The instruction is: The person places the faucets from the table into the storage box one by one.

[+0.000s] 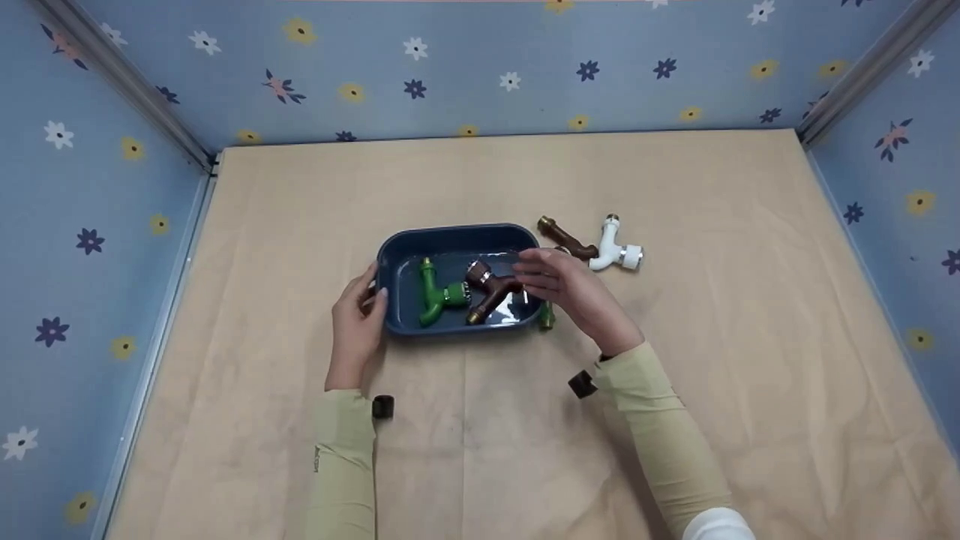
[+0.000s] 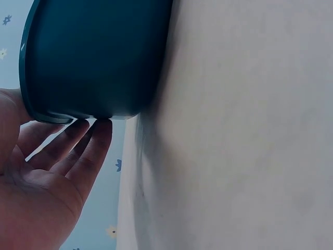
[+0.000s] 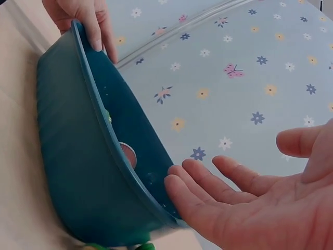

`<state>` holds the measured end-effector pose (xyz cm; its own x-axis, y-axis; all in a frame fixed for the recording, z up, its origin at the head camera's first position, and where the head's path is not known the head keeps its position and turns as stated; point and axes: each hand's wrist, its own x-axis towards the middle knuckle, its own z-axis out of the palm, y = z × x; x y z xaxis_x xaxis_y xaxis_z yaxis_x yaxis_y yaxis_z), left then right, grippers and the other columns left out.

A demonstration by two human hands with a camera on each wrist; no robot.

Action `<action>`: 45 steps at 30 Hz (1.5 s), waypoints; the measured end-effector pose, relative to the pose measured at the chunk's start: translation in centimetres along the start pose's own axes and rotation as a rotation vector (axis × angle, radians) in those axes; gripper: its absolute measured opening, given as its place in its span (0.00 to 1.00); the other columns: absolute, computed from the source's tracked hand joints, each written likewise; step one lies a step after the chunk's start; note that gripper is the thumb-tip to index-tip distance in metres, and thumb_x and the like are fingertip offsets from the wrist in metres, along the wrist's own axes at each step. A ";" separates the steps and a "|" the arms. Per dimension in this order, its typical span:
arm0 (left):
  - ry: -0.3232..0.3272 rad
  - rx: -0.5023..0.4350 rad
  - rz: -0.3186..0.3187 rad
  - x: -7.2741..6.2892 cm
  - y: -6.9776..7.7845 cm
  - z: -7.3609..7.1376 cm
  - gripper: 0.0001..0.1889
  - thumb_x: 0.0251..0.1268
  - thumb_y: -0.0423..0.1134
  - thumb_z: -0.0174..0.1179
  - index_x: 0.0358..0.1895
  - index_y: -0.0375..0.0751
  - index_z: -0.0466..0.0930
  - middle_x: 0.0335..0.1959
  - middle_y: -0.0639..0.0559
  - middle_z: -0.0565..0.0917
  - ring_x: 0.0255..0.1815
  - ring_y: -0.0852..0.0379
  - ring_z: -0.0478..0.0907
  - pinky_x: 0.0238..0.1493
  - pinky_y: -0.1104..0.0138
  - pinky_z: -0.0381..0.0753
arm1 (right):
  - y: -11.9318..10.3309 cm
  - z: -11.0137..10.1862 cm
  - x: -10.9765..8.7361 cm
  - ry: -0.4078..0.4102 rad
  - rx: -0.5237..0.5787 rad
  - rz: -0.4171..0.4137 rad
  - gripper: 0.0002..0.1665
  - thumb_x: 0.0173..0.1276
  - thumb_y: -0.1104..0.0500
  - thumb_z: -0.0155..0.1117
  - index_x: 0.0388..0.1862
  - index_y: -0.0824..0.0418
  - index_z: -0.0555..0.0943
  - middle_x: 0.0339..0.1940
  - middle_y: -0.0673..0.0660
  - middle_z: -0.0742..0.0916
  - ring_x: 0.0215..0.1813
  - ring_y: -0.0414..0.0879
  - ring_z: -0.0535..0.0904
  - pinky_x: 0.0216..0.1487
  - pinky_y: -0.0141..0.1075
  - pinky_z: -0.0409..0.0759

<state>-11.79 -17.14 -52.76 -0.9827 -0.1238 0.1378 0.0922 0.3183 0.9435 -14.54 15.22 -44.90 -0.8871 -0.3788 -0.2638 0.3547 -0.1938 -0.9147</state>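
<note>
A dark blue plastic basin [image 1: 457, 331] sits on the table. Inside it lie a green tap [image 1: 431, 292] and a dark brown tap [image 1: 491, 294]. My left hand [image 1: 357, 322] holds the basin's left end, thumb at the rim and fingertips [image 2: 102, 127] against the outer wall. Over the right end, my right hand [image 1: 574, 296] is held with fingers extended and thumb apart, nothing in its grasp. Beyond that hand lie a brown tap [image 1: 566, 238] and a white tap [image 1: 613, 246]. Another green tap [image 1: 547, 318] is mostly hidden beneath the right hand.
Light brown paper-like covering spreads over the table [image 1: 465, 450]. Blue flowered panels [image 1: 480, 67] stand along the back and both sides. A small black device [image 1: 583, 384] is at the right wrist, and a similar device [image 1: 383, 406] at the left.
</note>
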 end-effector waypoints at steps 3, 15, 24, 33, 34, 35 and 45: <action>-0.001 0.005 -0.005 0.0 0.0 0.0 0.24 0.72 0.31 0.52 0.69 0.41 0.66 0.62 0.44 0.72 0.59 0.50 0.73 0.58 0.62 0.74 | 0.0 -0.3 -0.5 0.006 -0.001 -0.002 0.28 0.78 0.53 0.44 0.65 0.74 0.66 0.64 0.75 0.70 0.65 0.66 0.66 0.66 0.48 0.67; 0.005 -0.001 0.011 0.5 0.3 0.1 0.24 0.71 0.31 0.52 0.69 0.41 0.67 0.62 0.44 0.73 0.60 0.51 0.73 0.58 0.63 0.73 | -0.3 -1.3 -1.7 0.004 0.046 -0.048 0.26 0.78 0.56 0.44 0.63 0.76 0.66 0.62 0.77 0.71 0.65 0.68 0.66 0.65 0.49 0.67; 0.013 0.011 0.018 0.5 0.3 0.1 0.24 0.71 0.31 0.52 0.69 0.41 0.67 0.60 0.44 0.74 0.58 0.52 0.73 0.57 0.64 0.74 | -0.5 -2.6 -2.8 0.041 0.062 -0.100 0.25 0.78 0.57 0.42 0.62 0.77 0.67 0.60 0.77 0.73 0.62 0.67 0.70 0.66 0.56 0.63; 0.015 0.018 0.001 0.3 0.2 0.1 0.24 0.71 0.31 0.52 0.69 0.42 0.67 0.61 0.45 0.74 0.59 0.52 0.73 0.57 0.64 0.74 | -0.3 -4.2 -3.7 0.078 0.043 -0.102 0.24 0.78 0.60 0.41 0.63 0.78 0.65 0.59 0.76 0.75 0.59 0.63 0.74 0.65 0.56 0.64; 0.015 0.019 -0.003 0.3 0.3 0.1 0.24 0.71 0.30 0.52 0.69 0.42 0.67 0.62 0.45 0.74 0.59 0.52 0.73 0.57 0.63 0.74 | -0.2 -4.4 -3.8 0.081 0.043 -0.101 0.25 0.78 0.60 0.42 0.63 0.78 0.65 0.59 0.76 0.74 0.59 0.63 0.74 0.66 0.56 0.63; 0.015 0.014 -0.005 0.3 0.3 0.1 0.24 0.71 0.30 0.52 0.69 0.42 0.67 0.62 0.44 0.74 0.59 0.51 0.73 0.57 0.62 0.74 | -0.2 -4.6 -4.0 0.083 0.035 -0.098 0.25 0.78 0.59 0.42 0.64 0.78 0.65 0.60 0.76 0.74 0.59 0.63 0.74 0.65 0.55 0.64; 0.019 0.001 -0.024 -0.1 0.2 0.2 0.23 0.71 0.32 0.53 0.69 0.44 0.67 0.62 0.46 0.74 0.59 0.52 0.73 0.58 0.62 0.73 | 0.7 -6.2 -4.9 0.146 0.025 -0.059 0.24 0.78 0.60 0.41 0.63 0.78 0.64 0.59 0.74 0.75 0.58 0.60 0.76 0.66 0.57 0.62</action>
<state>-11.67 -16.91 -52.64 -0.9814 -0.1490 0.1211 0.0688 0.3164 0.9461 -11.77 22.58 -46.17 -0.9394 -0.2309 -0.2536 0.3068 -0.2352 -0.9222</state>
